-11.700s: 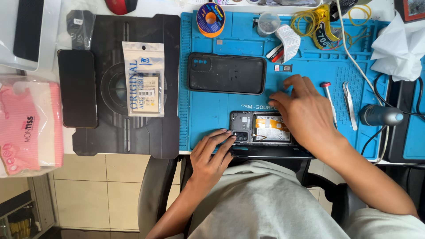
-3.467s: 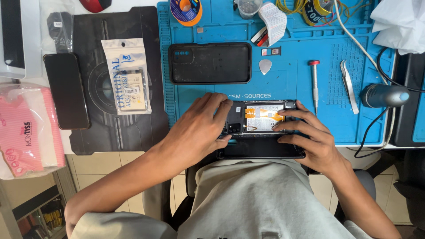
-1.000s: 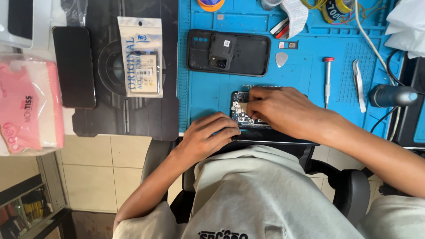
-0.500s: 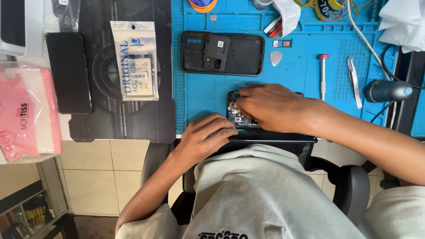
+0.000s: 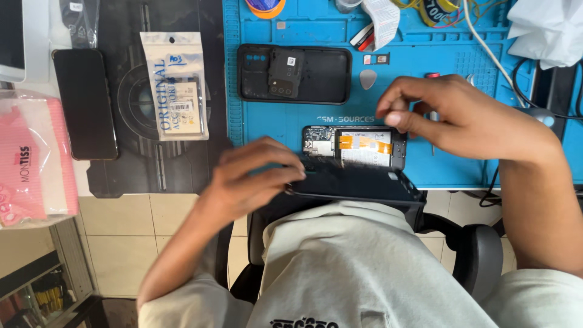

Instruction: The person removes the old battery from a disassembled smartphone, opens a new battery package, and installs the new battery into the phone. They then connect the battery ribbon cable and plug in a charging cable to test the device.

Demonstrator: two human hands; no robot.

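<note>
The opened phone (image 5: 355,147) lies long axis crosswise at the blue mat's (image 5: 267,121) near edge, the left hand (image 5: 252,179) with fingers curled on its lower-left corner, the right hand (image 5: 461,115) just above, fingertips pinched together, apparently empty.

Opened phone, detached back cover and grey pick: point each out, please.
opened phone (image 5: 364,147), head view, on the pale battery with the orange strip.
detached back cover (image 5: 316,74), head view, on its dark inner face right of the camera block.
grey pick (image 5: 368,79), head view, on its flat middle.
</note>
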